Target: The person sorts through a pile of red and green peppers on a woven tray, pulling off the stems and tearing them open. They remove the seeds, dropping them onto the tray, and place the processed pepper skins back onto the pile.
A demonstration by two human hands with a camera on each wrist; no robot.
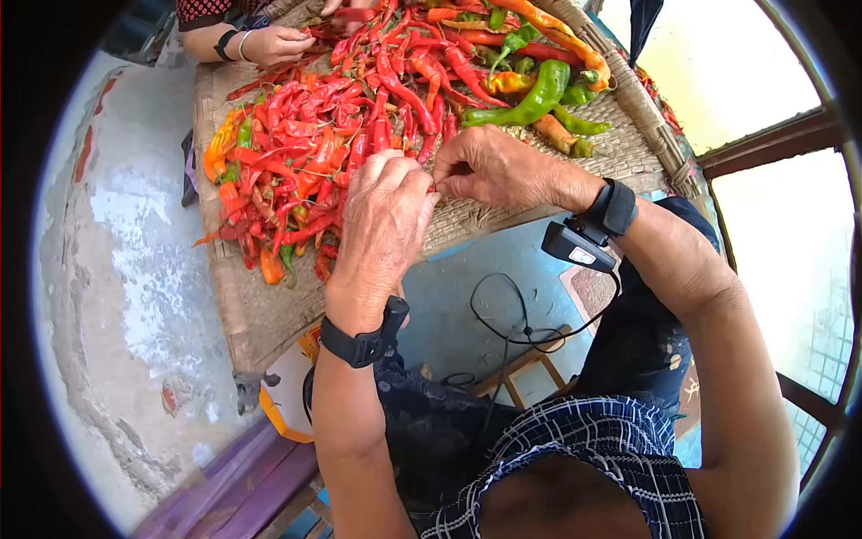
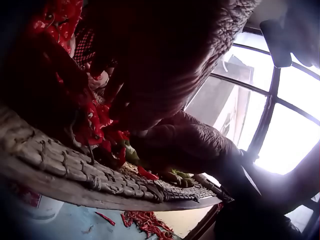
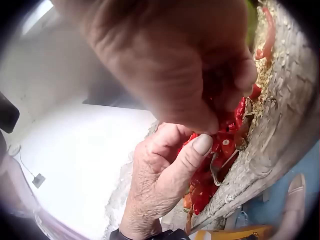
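Note:
Over the near edge of a woven tray, the two hands meet at their fingertips. Curled fingers of the left hand and the thumb and forefinger of the right hand pinch a small red pepper, mostly hidden by them. In the right wrist view, the left hand has its thumb extended just below the right hand. Red peppers lie heaped beyond the left hand. A large green pepper rests beyond the right hand. The left wrist view is dark around the fingers.
Another person's hand touches peppers at the tray's far left. Orange and yellow peppers lie at the far right. Below the tray are a black cable and a wooden frame. Windows stand at the right.

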